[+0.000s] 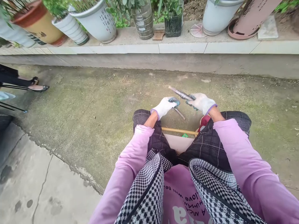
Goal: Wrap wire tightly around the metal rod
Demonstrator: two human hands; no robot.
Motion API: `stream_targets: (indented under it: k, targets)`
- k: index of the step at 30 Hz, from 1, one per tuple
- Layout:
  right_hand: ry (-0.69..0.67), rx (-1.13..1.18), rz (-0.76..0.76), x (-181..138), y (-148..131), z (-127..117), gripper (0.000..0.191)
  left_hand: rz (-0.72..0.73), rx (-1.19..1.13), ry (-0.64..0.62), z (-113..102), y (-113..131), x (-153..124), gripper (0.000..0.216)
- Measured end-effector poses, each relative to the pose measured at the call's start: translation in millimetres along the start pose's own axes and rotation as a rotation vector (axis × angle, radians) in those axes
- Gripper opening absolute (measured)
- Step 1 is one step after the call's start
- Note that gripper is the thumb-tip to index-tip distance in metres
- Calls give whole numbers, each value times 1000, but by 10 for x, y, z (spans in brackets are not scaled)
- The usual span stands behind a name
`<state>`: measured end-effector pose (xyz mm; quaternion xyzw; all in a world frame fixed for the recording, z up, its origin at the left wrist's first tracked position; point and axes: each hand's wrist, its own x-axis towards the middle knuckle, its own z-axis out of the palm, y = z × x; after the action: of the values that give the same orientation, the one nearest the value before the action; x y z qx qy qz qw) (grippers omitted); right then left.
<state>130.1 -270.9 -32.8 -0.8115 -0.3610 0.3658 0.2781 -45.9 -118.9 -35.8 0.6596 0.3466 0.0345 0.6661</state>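
Note:
Both my hands wear white gloves with grey-green palms. My right hand [201,102] is closed on a grey metal rod [179,93] that points up and left. My left hand [165,106] is closed too, pinching a thin brown stick [180,114] that slants down to the right just beneath the rod. The two hands sit close together above my knees. A long wooden handle [178,131] lies across the ground between my legs, next to a small green bit [185,135].
Mossy concrete ground [93,109] stretches ahead to a low tiled ledge [163,48] lined with several plant pots [95,20]. Another person's feet in dark shoes [38,88] show at the left edge. A cracked paler slab [35,186] lies at lower left.

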Motion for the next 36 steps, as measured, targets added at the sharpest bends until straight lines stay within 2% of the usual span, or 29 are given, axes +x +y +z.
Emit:
stream_targets:
  k: [3, 7, 10, 13, 16, 19, 28, 30, 34, 36]
  targets:
    - [-29, 339, -1, 65, -282, -119, 17, 57, -98, -6, -98, 249, 124, 10]
    - [-39, 602, -47, 235, -498, -223, 33, 63, -183, -30, -287, 425, 408, 24]
    - [-41, 760, -34, 314, -506, -260, 43, 38, -227, -33, -332, 364, 570, 28]
    - [-34, 906, 9, 315, -421, -321, 47, 34, -265, -70, -273, 232, 634, 27]
    - [29, 1018, 9, 305, -300, -454, 46, 3, -271, -121, -195, 146, 656, 29]
    - [91, 1050, 6, 329, -199, -577, 44, -39, -245, -104, -168, 122, 671, 25]
    - [-51, 963, -109, 294, -246, -515, 54, -125, -193, -141, -155, 64, 621, 13]
    - [-193, 845, -135, 247, -237, -554, 52, -127, -175, -115, -180, 55, 608, 8]
    - [-690, 342, -129, 147, -150, -507, 42, -118, -97, -77, -261, 33, 555, 10]
    - [-763, 83, -127, 119, -90, -362, 35, -109, -42, -78, -278, 26, 519, 10]
